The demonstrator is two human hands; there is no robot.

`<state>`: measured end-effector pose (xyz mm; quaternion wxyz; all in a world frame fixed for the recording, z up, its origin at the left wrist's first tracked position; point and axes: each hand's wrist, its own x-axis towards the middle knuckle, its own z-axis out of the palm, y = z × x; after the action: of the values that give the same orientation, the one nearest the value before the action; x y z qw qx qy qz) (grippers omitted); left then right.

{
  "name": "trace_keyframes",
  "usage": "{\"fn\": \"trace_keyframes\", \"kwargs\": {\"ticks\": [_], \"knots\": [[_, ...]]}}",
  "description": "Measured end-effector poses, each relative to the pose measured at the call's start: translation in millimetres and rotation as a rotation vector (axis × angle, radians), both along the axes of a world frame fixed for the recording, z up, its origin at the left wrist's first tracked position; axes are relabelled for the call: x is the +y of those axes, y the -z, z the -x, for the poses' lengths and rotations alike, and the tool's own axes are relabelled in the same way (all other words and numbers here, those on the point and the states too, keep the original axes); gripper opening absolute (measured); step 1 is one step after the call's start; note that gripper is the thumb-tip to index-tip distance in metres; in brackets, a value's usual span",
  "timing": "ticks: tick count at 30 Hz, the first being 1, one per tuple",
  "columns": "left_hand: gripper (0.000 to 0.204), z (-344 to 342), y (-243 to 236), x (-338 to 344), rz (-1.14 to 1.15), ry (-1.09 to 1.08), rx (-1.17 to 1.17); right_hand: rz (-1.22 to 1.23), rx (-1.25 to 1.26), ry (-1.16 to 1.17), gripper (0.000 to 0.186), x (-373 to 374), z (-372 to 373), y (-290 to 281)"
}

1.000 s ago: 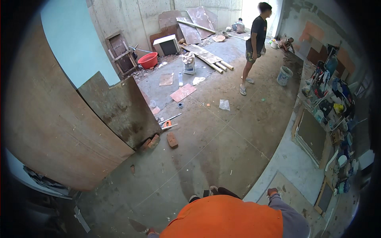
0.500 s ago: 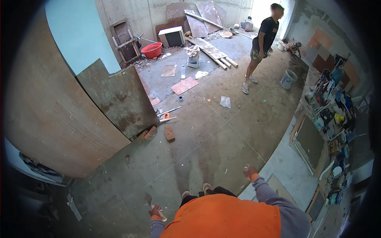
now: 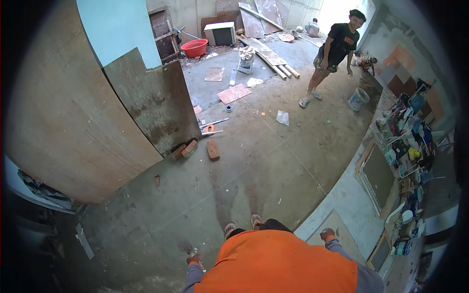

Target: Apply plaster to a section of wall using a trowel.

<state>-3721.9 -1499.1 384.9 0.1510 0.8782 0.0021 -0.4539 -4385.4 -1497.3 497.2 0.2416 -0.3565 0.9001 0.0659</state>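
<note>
My left hand (image 3: 194, 261) grips a trowel by its pale handle, with the blade (image 3: 185, 247) low beside my orange-clad body (image 3: 273, 261). My right hand (image 3: 328, 234) is closed at my right side, over the pale board (image 3: 322, 220) along the ledge; what it holds, if anything, I cannot make out. My sandalled feet show on the dusty concrete floor (image 3: 264, 176), which is marked with thin crossing lines. A loose brick (image 3: 213, 150) lies ahead of me, near two more bricks (image 3: 189, 149) at the foot of the leaning boards (image 3: 117, 136).
A co-worker (image 3: 337, 49) stands ahead, right of centre, by a bucket (image 3: 358, 100). Two others (image 3: 366, 63) (image 3: 312, 28) are low down farther back. A red basin (image 3: 194, 48), sack (image 3: 245, 62) and planks (image 3: 271, 63) lie behind. Clutter (image 3: 405, 136) lines the right side.
The co-worker has turned to face me, arms now apart. My left hand with the trowel has come into view; my right hand has moved forward, then back down and outward. The view has shifted slightly.
</note>
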Motion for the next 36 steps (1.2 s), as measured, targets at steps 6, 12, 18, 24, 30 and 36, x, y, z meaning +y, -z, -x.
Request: {"fn": "trace_keyframes", "kwargs": {"ticks": [6, 12, 18, 24, 30, 36], "knots": [[0.071, -9, -29, -36, -0.031, 0.108, 0.05, -0.037, -0.076, 0.12, 0.037, 57, -38, 7], [0.069, -72, 15, -79, -0.055, 0.664, -0.093, 0.153, -0.074, -0.03, 0.035, 47, -91, 7], [0.077, -50, -1, -138, 0.004, 0.877, -0.022, 0.197, -0.079, 0.106, 0.035, 83, -128, -26], [0.078, -72, 78, -113, -0.054, 1.007, -0.002, 0.126, -0.098, 0.28, 0.033, 142, -128, -1], [0.074, -15, -1, -94, -0.007, 1.129, -0.103, 0.044, -0.141, 0.513, 0.028, 211, -115, 28], [0.067, -22, -4, -90, 0.004, 1.382, -0.024, 0.025, -0.076, 0.402, 0.036, 233, -100, 70]]}}
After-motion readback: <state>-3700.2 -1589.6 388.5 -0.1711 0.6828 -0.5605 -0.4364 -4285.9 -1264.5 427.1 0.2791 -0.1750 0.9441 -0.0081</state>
